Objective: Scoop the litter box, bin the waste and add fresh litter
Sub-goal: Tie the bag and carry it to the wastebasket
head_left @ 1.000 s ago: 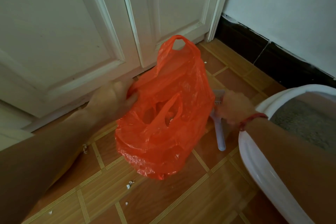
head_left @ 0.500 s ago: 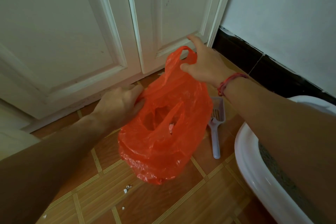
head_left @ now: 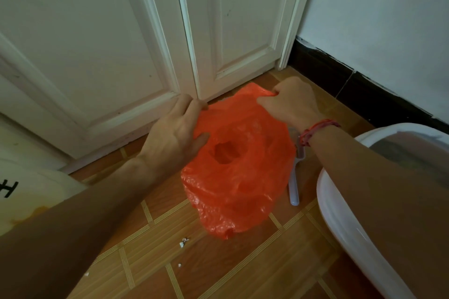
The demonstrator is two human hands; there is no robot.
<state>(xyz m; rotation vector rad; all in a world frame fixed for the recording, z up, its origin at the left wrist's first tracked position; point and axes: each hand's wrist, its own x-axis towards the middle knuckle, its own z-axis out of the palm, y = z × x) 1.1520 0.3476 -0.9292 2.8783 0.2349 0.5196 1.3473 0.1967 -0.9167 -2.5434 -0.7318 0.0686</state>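
Note:
An orange plastic bag lies on the tiled floor in front of the white doors. My left hand grips its left top edge, thumb pressed on the plastic. My right hand pinches the bag's far right edge with curled fingers. The two hands hold the bag's mouth spread apart. A pale litter scoop lies on the floor just right of the bag, partly under it. The white litter box stands at the right, mostly hidden behind my right forearm.
White panelled doors close off the back. A white wall with a black skirting runs on the right. A pale bag with black lettering sits at the left edge. Small white crumbs dot the floor.
My right hand left the scoop, reached the raised bag handle, then pulled it down. The bag now lies lower and flatter, its top held between both hands.

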